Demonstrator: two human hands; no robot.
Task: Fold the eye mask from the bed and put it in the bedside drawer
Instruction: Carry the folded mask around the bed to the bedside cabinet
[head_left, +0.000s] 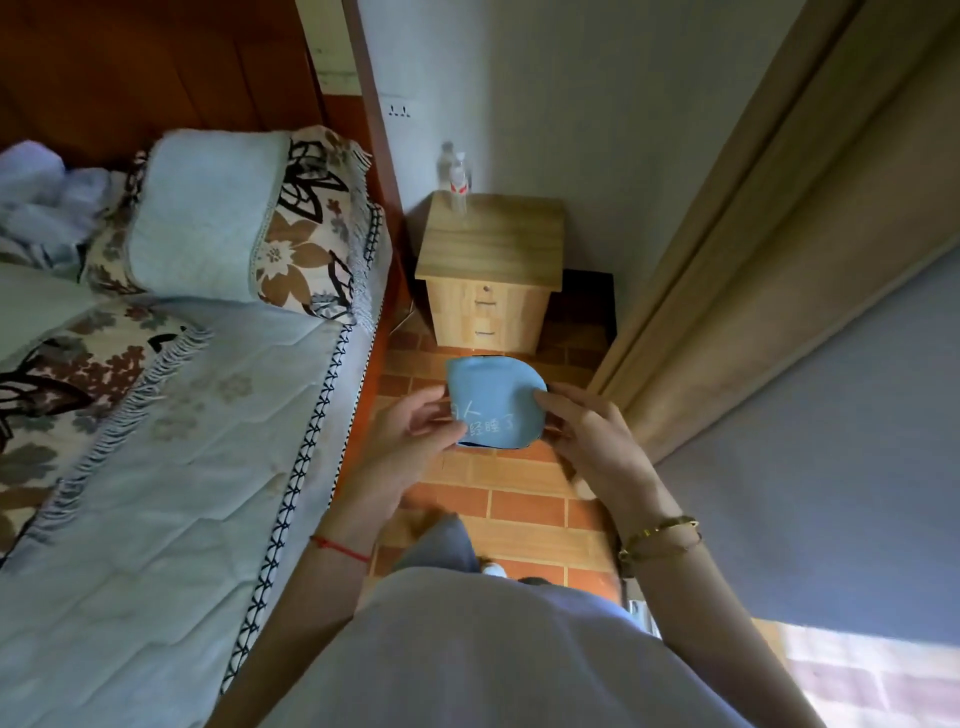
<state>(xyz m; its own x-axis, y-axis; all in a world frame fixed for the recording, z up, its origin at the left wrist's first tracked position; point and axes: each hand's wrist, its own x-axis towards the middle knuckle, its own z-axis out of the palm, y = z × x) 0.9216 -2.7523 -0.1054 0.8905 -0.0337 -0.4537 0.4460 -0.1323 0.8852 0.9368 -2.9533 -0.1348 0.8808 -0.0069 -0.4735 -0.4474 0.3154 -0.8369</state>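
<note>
A light blue eye mask (493, 395) with white writing is folded in half and held in the air over the brick-pattern floor. My left hand (410, 441) pinches its left edge and my right hand (587, 441) grips its right edge. Just beyond the mask stands a small wooden bedside cabinet (493, 249); its drawers (485, 312) on the front face are shut. The bed (171, 415) lies to my left.
Two clear water bottles (456, 176) stand on the cabinet's back left corner. A pillow (208, 218) and a floral fringed blanket (311, 234) lie at the head of the bed. A beige door frame (753, 260) and grey wall close off the right.
</note>
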